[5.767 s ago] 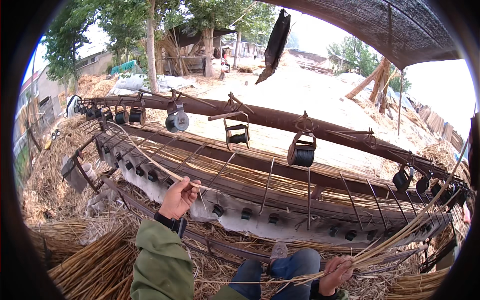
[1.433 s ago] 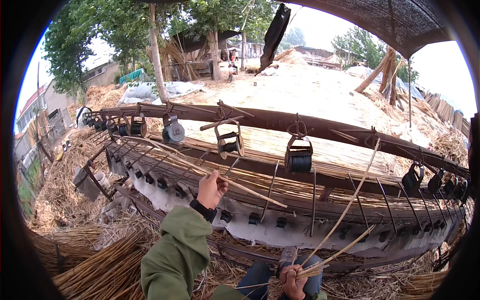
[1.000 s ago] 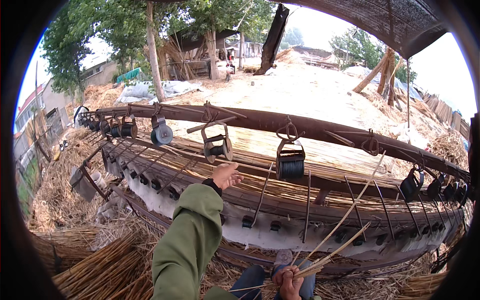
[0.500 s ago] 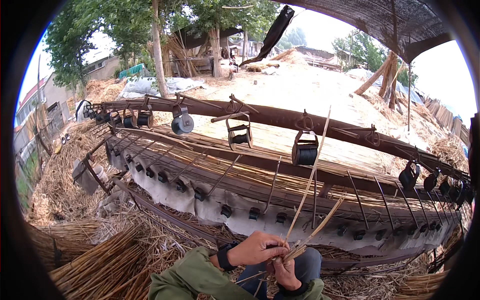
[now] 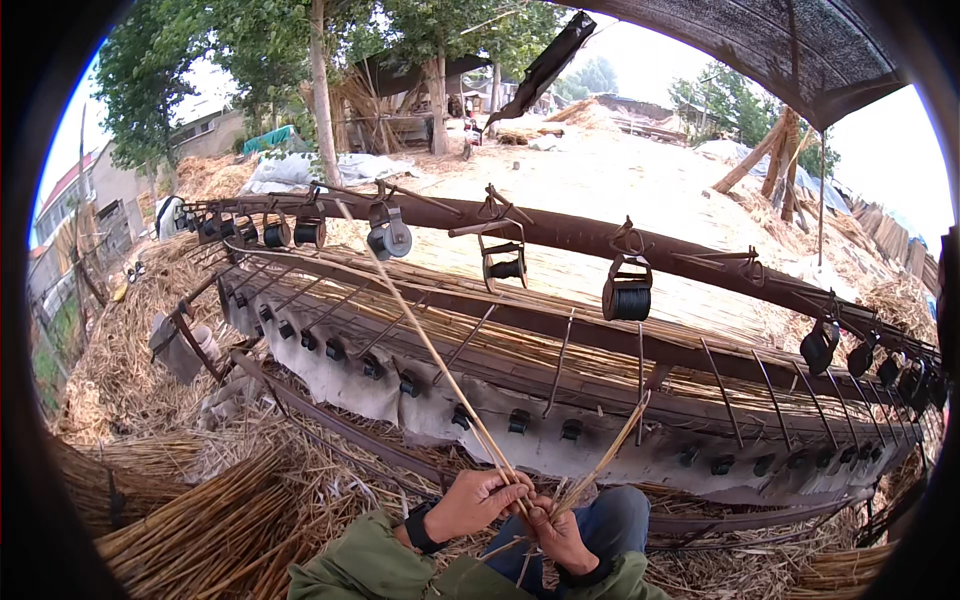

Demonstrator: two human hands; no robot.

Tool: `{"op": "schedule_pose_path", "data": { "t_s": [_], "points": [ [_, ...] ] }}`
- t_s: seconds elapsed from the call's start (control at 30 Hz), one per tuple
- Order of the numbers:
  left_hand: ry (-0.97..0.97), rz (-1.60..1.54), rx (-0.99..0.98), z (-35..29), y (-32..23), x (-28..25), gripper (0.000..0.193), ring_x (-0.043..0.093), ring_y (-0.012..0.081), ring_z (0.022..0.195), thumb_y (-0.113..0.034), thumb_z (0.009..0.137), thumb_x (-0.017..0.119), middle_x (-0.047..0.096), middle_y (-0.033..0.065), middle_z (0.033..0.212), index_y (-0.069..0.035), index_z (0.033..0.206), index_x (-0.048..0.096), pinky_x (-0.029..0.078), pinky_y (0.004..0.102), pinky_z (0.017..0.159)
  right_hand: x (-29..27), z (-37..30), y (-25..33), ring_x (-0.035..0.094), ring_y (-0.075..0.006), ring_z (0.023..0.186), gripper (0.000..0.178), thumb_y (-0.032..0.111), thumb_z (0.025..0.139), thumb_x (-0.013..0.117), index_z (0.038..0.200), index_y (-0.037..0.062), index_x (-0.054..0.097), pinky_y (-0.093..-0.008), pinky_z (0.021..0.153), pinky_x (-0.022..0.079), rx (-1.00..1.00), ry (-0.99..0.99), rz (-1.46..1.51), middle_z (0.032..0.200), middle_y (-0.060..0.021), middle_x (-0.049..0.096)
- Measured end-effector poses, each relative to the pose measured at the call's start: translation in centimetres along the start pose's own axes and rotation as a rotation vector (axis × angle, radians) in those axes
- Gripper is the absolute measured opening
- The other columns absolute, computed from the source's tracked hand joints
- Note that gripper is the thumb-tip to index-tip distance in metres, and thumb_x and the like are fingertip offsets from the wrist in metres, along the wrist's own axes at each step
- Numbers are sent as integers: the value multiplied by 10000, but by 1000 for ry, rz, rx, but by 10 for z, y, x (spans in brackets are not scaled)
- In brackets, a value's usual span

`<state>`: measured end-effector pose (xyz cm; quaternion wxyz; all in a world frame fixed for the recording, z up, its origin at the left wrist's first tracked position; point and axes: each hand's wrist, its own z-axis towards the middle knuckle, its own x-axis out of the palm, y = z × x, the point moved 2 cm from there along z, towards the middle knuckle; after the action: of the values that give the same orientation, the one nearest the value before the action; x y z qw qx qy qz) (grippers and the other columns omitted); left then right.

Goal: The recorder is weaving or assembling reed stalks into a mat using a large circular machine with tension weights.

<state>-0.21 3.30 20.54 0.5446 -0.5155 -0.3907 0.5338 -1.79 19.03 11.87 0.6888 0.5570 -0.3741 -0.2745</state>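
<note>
My left hand [image 5: 474, 507], low in the middle, pinches the lower end of a long, pale reed stalk [image 5: 437, 357]. The reed slants up and left across the loom-like frame, its tip near the hanging spools. Close beside it, my right hand [image 5: 562, 541] is closed around a short bunch of reeds [image 5: 598, 466] that points up and right. The fingertips of both hands are nearly touching. Thin loose stems stick out below them. Exactly where the stalks end between the fingers is hidden.
Ahead lies a long rusty metal frame [image 5: 560, 240] with wire spools [image 5: 627, 292] hanging from it. Metal rods [image 5: 560, 365] slope over a grey cloth strip [image 5: 640, 465] with black spools along it. Reed bundles [image 5: 200, 525] lie at lower left; dark netting [image 5: 760, 50] hangs overhead.
The long reed has swung from leaning right to leaning left. My left hand has shifted left, away from my right hand, which keeps the short bunch.
</note>
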Motion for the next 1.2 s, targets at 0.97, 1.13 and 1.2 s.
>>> {"op": "schedule_pose_path", "data": {
  "t_s": [0.97, 1.13, 1.2],
  "points": [
    [-1683, -14, 43, -213, 117, -138, 183, 391, 48, 587, -255, 945, 413, 479, -23, 737, -101, 946, 511, 334, 215, 517, -78, 16, 126, 387, -52, 410, 378, 339, 936, 430, 704, 42, 466, -186, 383, 274, -527, -657, -254, 508, 1, 394],
    [-1455, -297, 51, -164, 129, -122, 162, 428, 65, 551, -207, 932, 423, 496, -3, 700, -83, 893, 521, 354, 206, 493, -85, 8, 130, 375, -38, 430, 251, 277, 930, 461, 835, 49, 512, -161, 378, 272, -393, -566, -5, 666, -28, 509],
    [-1368, -388, -16, -144, 124, -112, 149, 449, 74, 546, -196, 923, 444, 513, 11, 706, -72, 897, 522, 365, 206, 482, -95, 8, 123, 369, -34, 435, 234, 267, 929, 464, 849, 53, 513, -156, 380, 270, -428, -627, 51, 669, -25, 509]
  ]
}}
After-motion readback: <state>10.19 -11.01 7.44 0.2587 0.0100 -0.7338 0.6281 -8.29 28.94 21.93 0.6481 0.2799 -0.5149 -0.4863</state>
